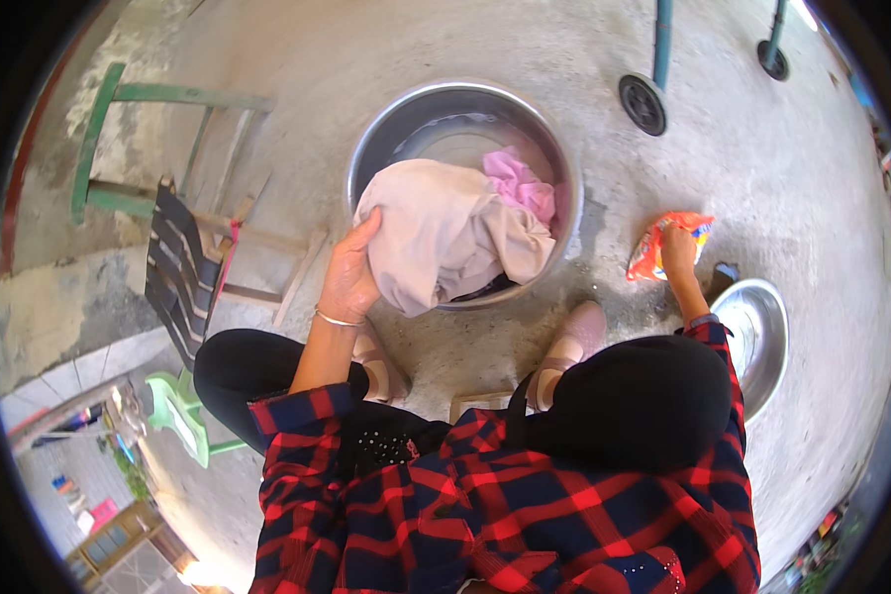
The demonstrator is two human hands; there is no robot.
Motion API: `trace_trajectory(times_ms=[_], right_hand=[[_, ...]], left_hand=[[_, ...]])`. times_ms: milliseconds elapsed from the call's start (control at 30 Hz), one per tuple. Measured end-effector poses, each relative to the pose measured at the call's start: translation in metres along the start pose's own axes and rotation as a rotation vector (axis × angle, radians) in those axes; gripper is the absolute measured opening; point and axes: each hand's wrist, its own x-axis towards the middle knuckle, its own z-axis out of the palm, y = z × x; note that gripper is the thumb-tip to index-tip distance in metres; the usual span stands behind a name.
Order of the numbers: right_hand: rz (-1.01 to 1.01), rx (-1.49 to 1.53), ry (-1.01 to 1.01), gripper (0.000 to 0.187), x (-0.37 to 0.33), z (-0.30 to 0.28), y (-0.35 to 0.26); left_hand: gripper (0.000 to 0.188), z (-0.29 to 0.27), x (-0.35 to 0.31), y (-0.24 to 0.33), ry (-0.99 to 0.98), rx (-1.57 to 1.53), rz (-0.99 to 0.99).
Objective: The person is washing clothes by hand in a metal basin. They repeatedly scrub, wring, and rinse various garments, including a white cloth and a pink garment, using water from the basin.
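Note:
A damp beige cloth (431, 223) is bunched over the near rim of a round metal basin (366, 139). My left hand (351, 272) grips its left edge, thumb on top and the other fingers hidden under it. Inside the basin, against the right wall, lies a crumpled pink cloth (521, 186); some water shows at the far side. Off to the right, my right hand (678, 252) is closed at an orange plastic packet (648, 255) on the floor. Its fingertips are hidden, so whether they pinch the packet or reach into it is unclear.
A smaller metal basin (770, 327) stands by my right knee. Left of me are a green wooden frame (188, 96), a dark strapped chair (173, 267) and a light green plastic chair (190, 421). Wheeled blue-green legs (661, 45) stand far right on the concrete floor (554, 45).

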Motion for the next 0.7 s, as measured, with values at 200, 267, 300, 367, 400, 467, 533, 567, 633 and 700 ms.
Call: trace_trajectory(times_ms=[200,267,300,367,400,467,533,567,633,700], right_hand=[[0.06,-0.011,0.013,0.014,0.007,-0.004,-0.017],[0.079,0.019,0.017,0.014,0.009,-0.009,-0.022],[0.096,0.039,0.043,0.014,0.005,-0.01,-0.025],[0.113,0.086,0.093,0.014,0.003,-0.01,-0.026],[0.114,0.115,0.111,0.014,0.003,0.002,-0.019],[0.195,0.295,0.139,0.014,0.003,0.03,0.001],[0.37,0.581,0.182,0.014,0.0,0.042,0.032],[0.478,0.855,0.184,0.013,-0.005,0.04,0.036],[0.654,1.419,0.136,0.01,-0.015,0.012,0.008],[0.583,1.614,0.009,0.007,-0.018,-0.03,0.001]], left_hand=[[0.046,0.007,-0.011,0.003,-0.065,0.034,0.039],[0.047,0.004,-0.011,0.0,-0.07,0.025,0.036],[0.047,0.002,-0.012,-0.001,-0.072,0.021,0.034],[0.048,-0.002,-0.015,-0.002,-0.07,0.016,0.015],[0.048,-0.004,-0.017,-0.003,-0.067,0.015,0.005],[0.049,-0.007,-0.019,-0.005,-0.051,0.008,-0.007],[0.05,-0.007,-0.009,-0.011,-0.079,-0.006,-0.046],[0.05,-0.01,-0.01,-0.014,-0.082,-0.021,-0.055],[0.051,-0.017,-0.027,-0.016,-0.056,-0.046,-0.045],[0.051,-0.017,-0.034,-0.017,-0.062,-0.059,-0.062]])
